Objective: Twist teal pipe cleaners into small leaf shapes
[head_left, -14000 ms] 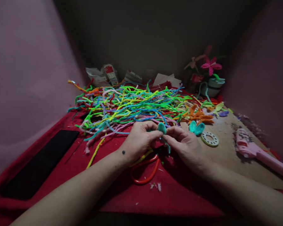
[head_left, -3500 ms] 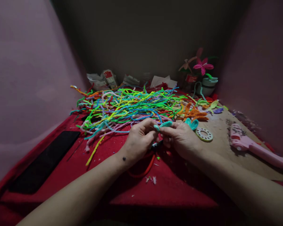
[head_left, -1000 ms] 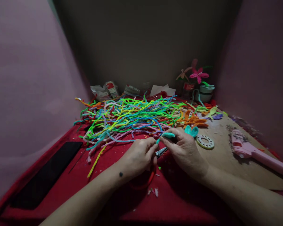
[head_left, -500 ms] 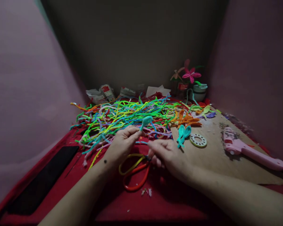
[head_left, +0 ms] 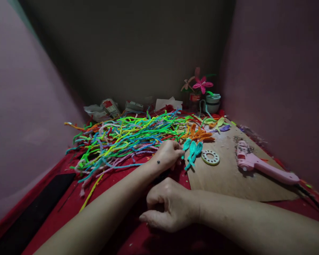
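Observation:
My left hand [head_left: 168, 154] reaches right to the edge of the brown board [head_left: 228, 179]. Its fingertips are pinched on a teal pipe-cleaner petal [head_left: 186, 144]. That petal sits right beside a small cluster of teal petals [head_left: 194, 151] lying on the board. My right hand [head_left: 170, 205] rests low on the red cloth [head_left: 117, 179], close to me, below my left forearm. Its fingers are curled under, and whatever is inside them is hidden.
A big heap of coloured pipe cleaners [head_left: 127, 136] covers the cloth behind my hands. On the board lie orange petals [head_left: 197, 134], a white ring disc [head_left: 210, 157] and a pink glue gun [head_left: 255, 164]. A pot with a pink flower [head_left: 202, 85] stands at the back. A black flat object [head_left: 29, 216] lies front left.
My left hand has carried the teal petal right to the board beside the other teal petals. My right hand has dropped back toward me, and the scissors are out of sight.

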A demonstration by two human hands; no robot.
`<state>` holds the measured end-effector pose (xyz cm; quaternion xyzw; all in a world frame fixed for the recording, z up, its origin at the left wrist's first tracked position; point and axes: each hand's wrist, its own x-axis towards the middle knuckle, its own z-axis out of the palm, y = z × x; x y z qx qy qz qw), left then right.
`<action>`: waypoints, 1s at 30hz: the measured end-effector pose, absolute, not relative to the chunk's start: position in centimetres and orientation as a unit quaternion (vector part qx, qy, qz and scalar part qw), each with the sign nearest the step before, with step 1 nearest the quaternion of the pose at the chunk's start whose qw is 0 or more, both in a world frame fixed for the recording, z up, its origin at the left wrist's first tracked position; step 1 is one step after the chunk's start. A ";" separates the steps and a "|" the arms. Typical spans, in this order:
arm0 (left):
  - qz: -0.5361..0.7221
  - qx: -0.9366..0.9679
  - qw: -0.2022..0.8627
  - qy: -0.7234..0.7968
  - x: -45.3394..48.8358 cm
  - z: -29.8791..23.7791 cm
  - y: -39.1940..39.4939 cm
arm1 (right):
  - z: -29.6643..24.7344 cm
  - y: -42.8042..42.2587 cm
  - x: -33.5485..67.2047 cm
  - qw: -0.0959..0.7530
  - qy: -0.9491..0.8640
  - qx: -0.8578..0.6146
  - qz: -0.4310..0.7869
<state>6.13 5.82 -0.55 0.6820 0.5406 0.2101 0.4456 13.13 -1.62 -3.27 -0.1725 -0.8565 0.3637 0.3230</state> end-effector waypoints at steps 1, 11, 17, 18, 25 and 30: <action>0.204 0.697 0.420 0.544 6.2 -0.6 5.9 | -3.3 -1.6 13.1 0.324 -0.858 -0.172 0.361; 0.193 0.791 0.274 0.512 3.5 1.6 2.5 | -3.1 -1.7 13.2 0.319 -0.850 -0.175 0.381; 0.228 0.780 0.264 0.520 1.4 0.9 0.7 | -2.8 -2.2 13.3 0.280 -0.865 -0.203 0.363; 0.244 0.776 0.256 0.522 0.9 1.1 0.5 | -2.7 -2.3 13.4 0.280 -0.868 -0.208 0.354; 0.400 0.635 0.166 0.640 -8.5 3.7 3.2 | -2.8 -2.5 13.5 0.233 -0.886 -0.202 0.348; 0.467 0.489 0.083 0.732 -18.3 4.1 6.7 | -3.2 -2.5 13.5 0.207 -0.900 -0.208 0.323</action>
